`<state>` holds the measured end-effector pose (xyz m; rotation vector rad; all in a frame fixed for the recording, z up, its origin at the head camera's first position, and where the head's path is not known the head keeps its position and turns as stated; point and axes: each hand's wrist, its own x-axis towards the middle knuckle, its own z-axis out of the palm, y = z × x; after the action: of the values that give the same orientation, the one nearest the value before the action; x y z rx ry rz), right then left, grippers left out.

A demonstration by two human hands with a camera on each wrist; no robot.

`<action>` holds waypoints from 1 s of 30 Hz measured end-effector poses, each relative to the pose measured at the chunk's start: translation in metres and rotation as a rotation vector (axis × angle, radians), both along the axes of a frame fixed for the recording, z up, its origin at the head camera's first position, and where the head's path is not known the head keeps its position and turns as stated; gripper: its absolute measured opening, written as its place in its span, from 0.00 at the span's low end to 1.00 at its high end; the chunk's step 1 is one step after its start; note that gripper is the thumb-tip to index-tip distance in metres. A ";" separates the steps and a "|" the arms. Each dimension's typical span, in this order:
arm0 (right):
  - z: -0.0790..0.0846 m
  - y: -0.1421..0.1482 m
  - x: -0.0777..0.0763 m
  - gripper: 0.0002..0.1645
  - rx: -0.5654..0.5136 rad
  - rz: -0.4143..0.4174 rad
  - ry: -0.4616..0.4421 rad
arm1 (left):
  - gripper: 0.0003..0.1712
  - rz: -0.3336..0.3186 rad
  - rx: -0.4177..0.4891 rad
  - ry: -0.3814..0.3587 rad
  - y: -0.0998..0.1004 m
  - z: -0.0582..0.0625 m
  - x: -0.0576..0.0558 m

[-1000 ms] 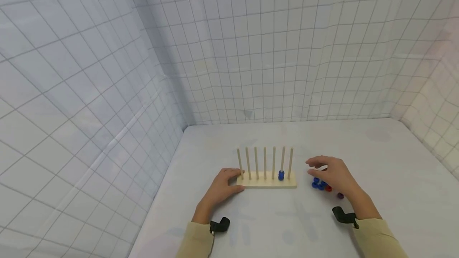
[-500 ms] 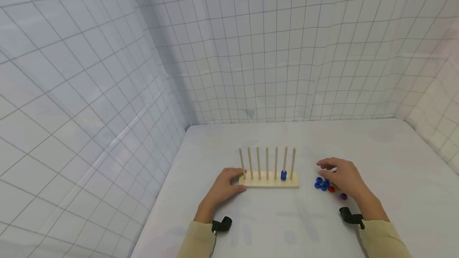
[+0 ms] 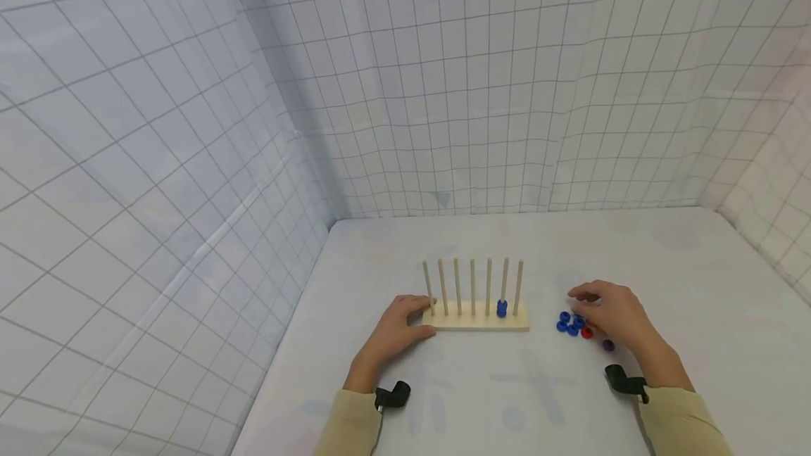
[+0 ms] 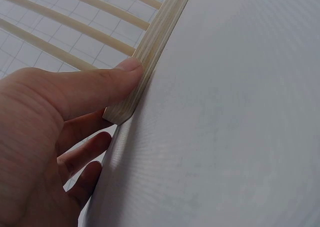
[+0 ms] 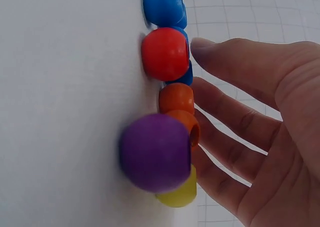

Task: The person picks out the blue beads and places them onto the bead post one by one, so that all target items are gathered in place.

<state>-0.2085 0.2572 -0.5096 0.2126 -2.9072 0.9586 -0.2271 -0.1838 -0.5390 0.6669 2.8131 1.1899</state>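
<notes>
White, grid-patterned cloth walls [image 3: 469, 90] rise around your white bench [image 3: 469, 385]. On it, in front of you, stands the pale wooden rack [image 3: 464, 323] with seven upright pegs. Your left hand [image 3: 398, 329] pinches its left end, thumb on the front edge; that hold should keep it steady. Your right hand [image 3: 613, 312] is poised at the loose beads, right of the rack, thumb apart from curved fingers, no bead visible between them. These glossy, round, holed beads are blue [image 5: 162, 6], red [image 5: 165, 54], orange [image 5: 176, 98], purple [image 5: 155, 152] and yellow [image 5: 179, 193]; a blue stack [image 3: 502, 309] sits on the sixth peg from your left. Best pinch one by its sides, hole unobstructed, neighbours undisturbed.
</notes>
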 end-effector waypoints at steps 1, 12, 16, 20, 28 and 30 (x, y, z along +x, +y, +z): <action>-0.001 0.000 0.000 0.15 0.005 0.001 0.000 | 0.32 0.000 0.000 -0.001 0.000 0.000 0.000; -0.003 -0.001 -0.003 0.16 0.039 0.001 0.009 | 0.32 -0.003 -0.007 0.001 0.001 0.006 0.002; -0.001 0.000 -0.002 0.16 0.055 -0.003 0.003 | 0.32 0.001 -0.006 -0.011 0.002 0.006 0.002; -0.001 0.000 -0.002 0.15 0.072 -0.004 -0.021 | 0.32 0.003 0.000 -0.016 0.002 0.005 0.002; -0.006 0.000 -0.005 0.13 0.102 -0.002 -0.050 | 0.32 -0.011 -0.007 0.008 0.001 0.007 0.002; -0.006 0.000 -0.005 0.13 0.106 -0.001 -0.053 | 0.32 -0.016 -0.003 0.012 0.001 0.008 0.002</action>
<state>-0.2137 0.2569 -0.5155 0.1944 -3.0090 0.8230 -0.2247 -0.1823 -0.5315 0.6975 2.8131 1.1825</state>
